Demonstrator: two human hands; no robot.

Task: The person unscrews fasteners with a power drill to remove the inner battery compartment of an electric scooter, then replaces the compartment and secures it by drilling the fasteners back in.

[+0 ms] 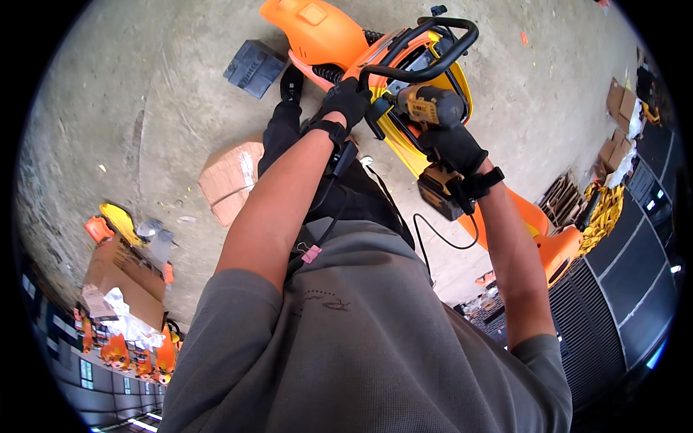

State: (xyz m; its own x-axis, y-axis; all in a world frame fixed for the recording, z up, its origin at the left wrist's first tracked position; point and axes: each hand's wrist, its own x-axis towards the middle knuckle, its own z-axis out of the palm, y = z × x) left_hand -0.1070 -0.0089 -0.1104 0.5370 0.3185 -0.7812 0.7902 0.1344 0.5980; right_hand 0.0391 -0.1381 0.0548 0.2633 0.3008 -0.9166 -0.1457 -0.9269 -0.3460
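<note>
My gloved left hand (346, 101) is closed on the orange-and-yellow machine's front (361, 61) beside its curved black tubular handle (462, 43); exactly which part it grips is hidden. My gloved right hand (451, 148) holds a yellow-and-black cordless impact driver (433, 105), its battery (437, 191) hanging below, its nose pointed left into the machine near a black fitting (379, 108) on the yellow frame (401, 141). An orange shell (317, 25) with a black spring lies at the top, and more orange bodywork (556, 252) extends under my right forearm.
A dark plastic case (253, 68) and a cardboard box (224, 180) sit on the concrete floor (144, 94) around my legs. Open cartons (123, 281), plastic pieces and several orange machines (115, 350) are at lower left. Cardboard and yellow parts (603, 220) line the right beside dark mats (635, 274).
</note>
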